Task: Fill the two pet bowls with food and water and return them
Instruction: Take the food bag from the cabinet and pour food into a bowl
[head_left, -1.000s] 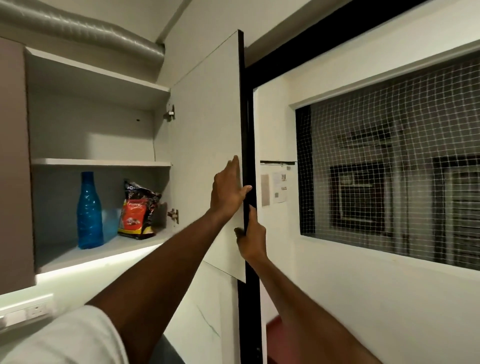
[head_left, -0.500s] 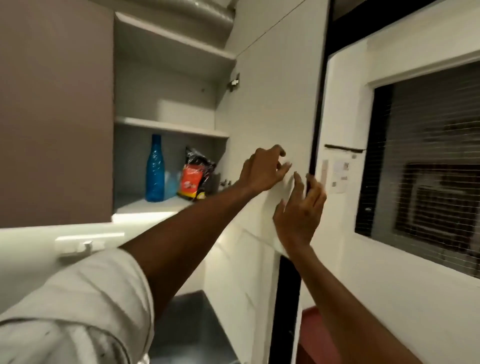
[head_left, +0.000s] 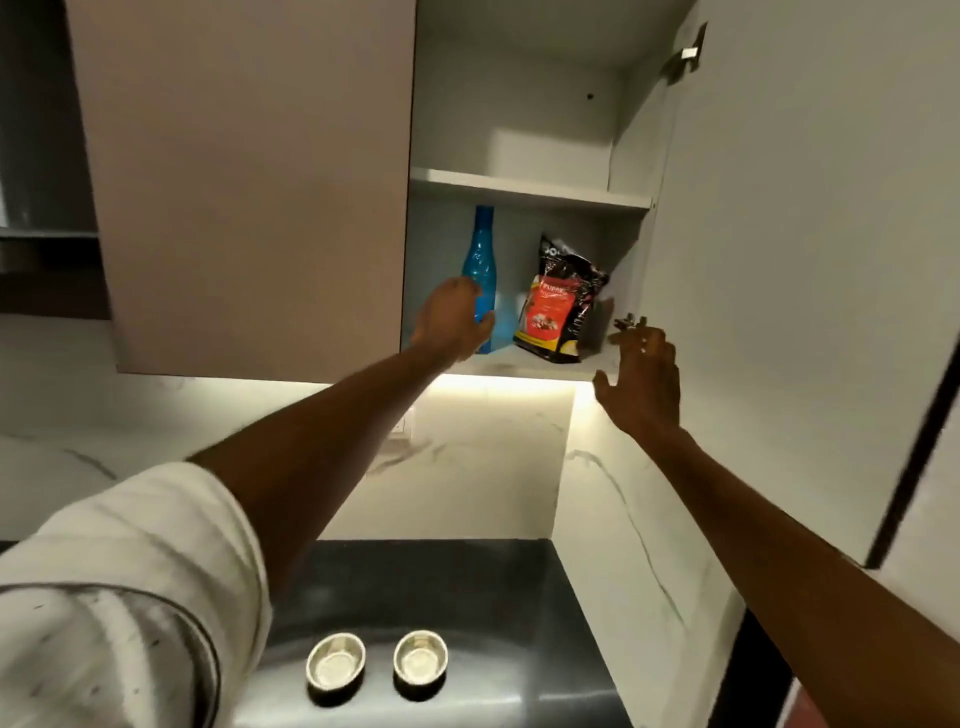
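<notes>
while both steel bowls wait empty on the counter:
left hand: fingers curling onto the blue water bottle, for water
right hand: unclenched, food bag just beyond its fingertips
pet bowls: far below both hands

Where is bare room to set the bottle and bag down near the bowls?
The dark counter is bare behind the two bowls and to their right, up to the marble wall. The gap between the bowls is tight.

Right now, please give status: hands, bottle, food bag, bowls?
Left hand closing on blue bottle, grip unconfirmed. Right hand open, empty, nearing food bag. Two bowls empty on counter. Cupboard door open, nothing blocking.
</notes>
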